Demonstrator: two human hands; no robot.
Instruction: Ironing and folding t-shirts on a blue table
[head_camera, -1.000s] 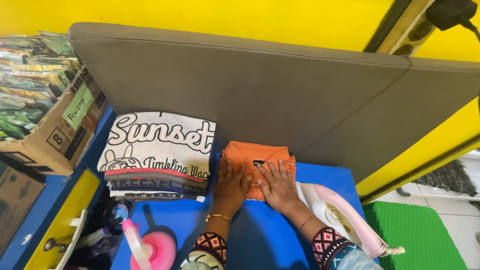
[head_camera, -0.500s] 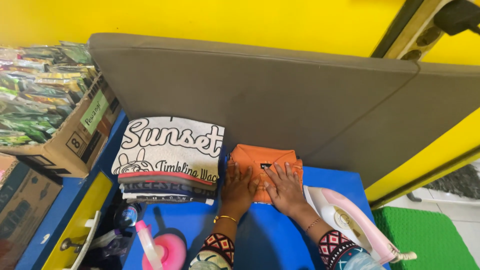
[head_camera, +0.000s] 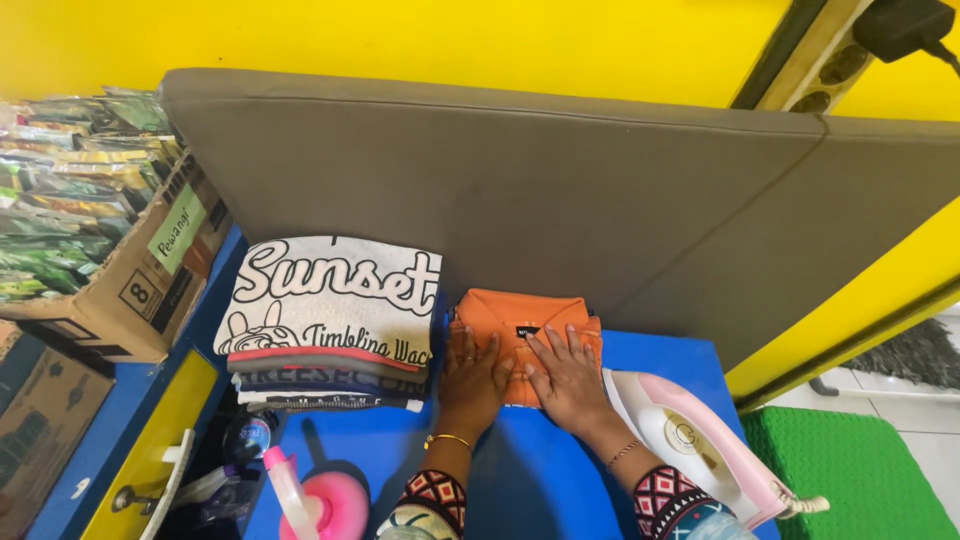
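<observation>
On blue table (head_camera: 560, 480): folded orange shirt (head_camera: 520, 325), both hands flat.

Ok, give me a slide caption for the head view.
Both hands press a folded orange shirt flat beside a stack of folded shirts.
</observation>
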